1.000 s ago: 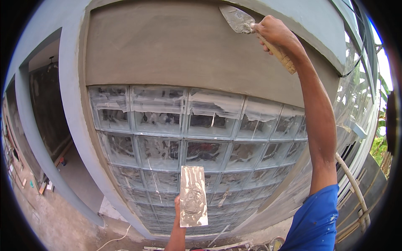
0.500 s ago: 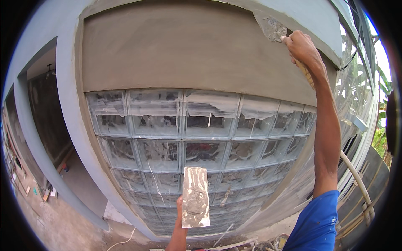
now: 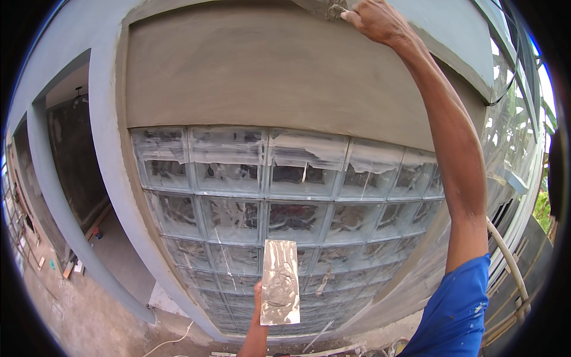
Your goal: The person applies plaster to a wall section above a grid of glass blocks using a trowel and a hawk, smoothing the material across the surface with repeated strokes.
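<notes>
My right hand [image 3: 372, 21] is raised high, closed on a trowel [image 3: 333, 9] whose mortar-smeared blade is against the top edge of the recessed grey plaster panel [image 3: 267, 71]; most of its handle is hidden. My left hand [image 3: 258, 291] grips a rectangular board [image 3: 279, 282] carrying grey mortar, held upward in front of the glass block wall [image 3: 232, 220]. The top row of glass blocks has streaks of whitish smear.
A light blue-grey frame [image 3: 107, 137] surrounds the panel. At left are a doorway [image 3: 74, 154] and a concrete floor [image 3: 53, 303] with scraps and a cord. At right are hanging cables [image 3: 511, 59], bent pale poles [image 3: 505, 262] and plants [image 3: 544, 202].
My right hand and trowel moved right along the panel's top edge, then up and back to the left. My left hand with the board shifted slightly right and down.
</notes>
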Demonstrator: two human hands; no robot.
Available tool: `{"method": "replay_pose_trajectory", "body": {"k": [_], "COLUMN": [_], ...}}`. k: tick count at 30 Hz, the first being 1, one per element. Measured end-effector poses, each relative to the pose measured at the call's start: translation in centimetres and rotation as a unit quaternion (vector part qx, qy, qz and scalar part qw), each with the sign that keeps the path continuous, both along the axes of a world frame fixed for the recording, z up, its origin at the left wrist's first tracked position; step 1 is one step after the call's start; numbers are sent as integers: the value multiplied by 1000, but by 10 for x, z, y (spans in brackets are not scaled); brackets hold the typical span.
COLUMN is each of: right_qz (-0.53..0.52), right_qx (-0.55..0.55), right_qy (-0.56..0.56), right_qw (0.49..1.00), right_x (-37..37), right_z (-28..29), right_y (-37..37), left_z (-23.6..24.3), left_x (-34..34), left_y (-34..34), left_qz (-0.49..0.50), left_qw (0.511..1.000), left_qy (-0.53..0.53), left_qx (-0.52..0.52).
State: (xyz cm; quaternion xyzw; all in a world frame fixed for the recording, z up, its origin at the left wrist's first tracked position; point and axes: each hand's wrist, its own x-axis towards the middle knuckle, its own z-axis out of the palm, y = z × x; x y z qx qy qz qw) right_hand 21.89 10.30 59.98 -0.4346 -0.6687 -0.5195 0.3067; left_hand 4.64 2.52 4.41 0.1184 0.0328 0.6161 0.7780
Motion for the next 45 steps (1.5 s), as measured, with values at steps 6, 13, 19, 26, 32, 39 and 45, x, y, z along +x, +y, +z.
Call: {"method": "replay_pose_trajectory", "body": {"k": [6, 13, 19, 26, 32, 39, 45], "right_qz": [-5, -38, 1, 84, 372, 363, 264], "right_qx": [-22, -7, 35, -39, -491, -719, -751], "right_qy": [23, 84, 82, 202, 344, 265, 256], "right_qw": [999, 996, 996, 975, 708, 530, 548], "right_x": [4, 31, 71, 120, 117, 98, 134], "right_z": [8, 2, -3, -60, -214, -355, -359], "right_y": [4, 5, 12, -29, -62, -62, -49], "left_z": [3, -8, -16, -28, 34, 78, 82], "left_x": [-4, -2, 1, 0, 28, 39, 39], "left_y": [-1, 7, 12, 17, -4, -19, -23], "left_qz": [38, -4, 24, 22, -39, -33, 60], "left_qw": [998, 999, 997, 993, 999, 995, 996], "left_qy": [42, 43, 74, 114, -21, -30, 9], "left_qx": [-2, 30, 9, 4, 13, 85, 61]}}
